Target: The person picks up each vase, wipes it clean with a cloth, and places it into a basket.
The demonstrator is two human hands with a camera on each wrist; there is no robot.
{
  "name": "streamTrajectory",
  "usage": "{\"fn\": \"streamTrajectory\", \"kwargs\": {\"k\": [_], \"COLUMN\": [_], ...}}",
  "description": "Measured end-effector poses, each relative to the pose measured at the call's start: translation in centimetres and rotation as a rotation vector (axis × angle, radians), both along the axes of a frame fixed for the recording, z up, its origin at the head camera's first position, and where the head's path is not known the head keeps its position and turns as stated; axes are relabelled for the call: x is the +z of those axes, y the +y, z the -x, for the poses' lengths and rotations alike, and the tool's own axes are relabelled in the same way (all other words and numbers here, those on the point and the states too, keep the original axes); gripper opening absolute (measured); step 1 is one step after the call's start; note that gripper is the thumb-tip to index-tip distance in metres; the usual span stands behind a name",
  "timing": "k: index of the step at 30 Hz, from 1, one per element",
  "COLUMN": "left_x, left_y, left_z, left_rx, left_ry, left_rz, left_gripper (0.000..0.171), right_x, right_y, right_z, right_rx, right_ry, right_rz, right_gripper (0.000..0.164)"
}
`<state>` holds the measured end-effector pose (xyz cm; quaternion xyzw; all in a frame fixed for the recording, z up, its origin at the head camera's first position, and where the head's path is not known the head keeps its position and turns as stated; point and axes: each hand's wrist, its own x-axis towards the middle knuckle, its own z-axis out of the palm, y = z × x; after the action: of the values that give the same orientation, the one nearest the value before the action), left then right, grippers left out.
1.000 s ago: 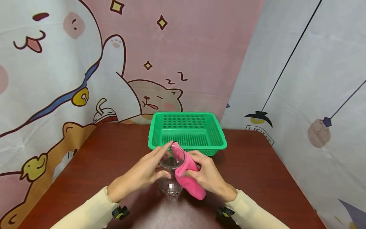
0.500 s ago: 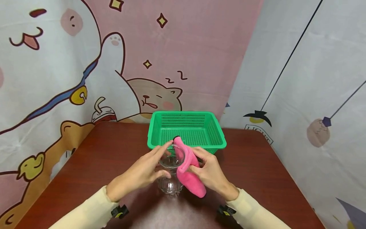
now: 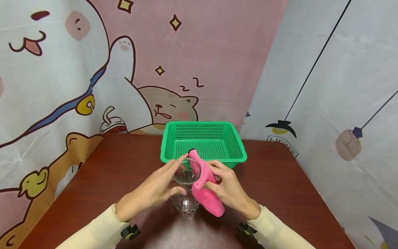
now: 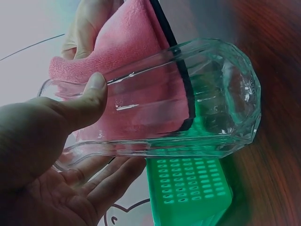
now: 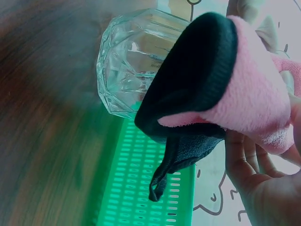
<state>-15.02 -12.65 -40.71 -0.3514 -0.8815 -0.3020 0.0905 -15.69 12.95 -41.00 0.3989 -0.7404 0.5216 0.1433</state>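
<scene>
A clear glass vase (image 3: pixel 185 202) with a flared rim and faceted base stands upright in the head view. My left hand (image 3: pixel 153 188) holds it near the neck, thumb in front and fingers behind. On the other side, my right hand (image 3: pixel 228 190) pinches a folded pink cloth (image 3: pixel 209 200) at the vase's rim. Part of the cloth lies over the rim and shows through the glass. The left wrist view shows the cloth's dark edging (image 4: pixel 186 84) behind the vase. In the right wrist view the cloth has a black border and a hanging loop (image 5: pixel 157 188).
A green plastic basket (image 3: pixel 199 130) with slotted sides sits just behind the vase on the dark red-brown table (image 3: pixel 124 166). Printed cartoon curtains (image 3: pixel 224 52) hang behind the table and along its sides.
My right hand has shifted the cloth slightly, and its dark-edged top corner now stands a little higher above the vase's rim. My left hand keeps its hold on the vase.
</scene>
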Motion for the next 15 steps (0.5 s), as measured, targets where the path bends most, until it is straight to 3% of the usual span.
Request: {"fn": "streamTrajectory", "kwargs": {"k": [8,15], "left_x": [0.1,0.2], "left_y": [-0.1,0.0], "left_z": [-0.1,-0.2], "left_rx": [-0.024,-0.018], "left_ry": [-0.029,-0.038], "left_rz": [-0.023,-0.021], "left_gripper": [0.107,0.106], "right_x": [-1.4,-2.5], "right_y": [0.2,0.6], "right_z": [0.9,1.9], "right_rx": [-0.052,-0.069], "right_ry": [0.063,0.064], "right_rz": [-0.071,-0.138], "right_gripper": [0.044,0.04]}}
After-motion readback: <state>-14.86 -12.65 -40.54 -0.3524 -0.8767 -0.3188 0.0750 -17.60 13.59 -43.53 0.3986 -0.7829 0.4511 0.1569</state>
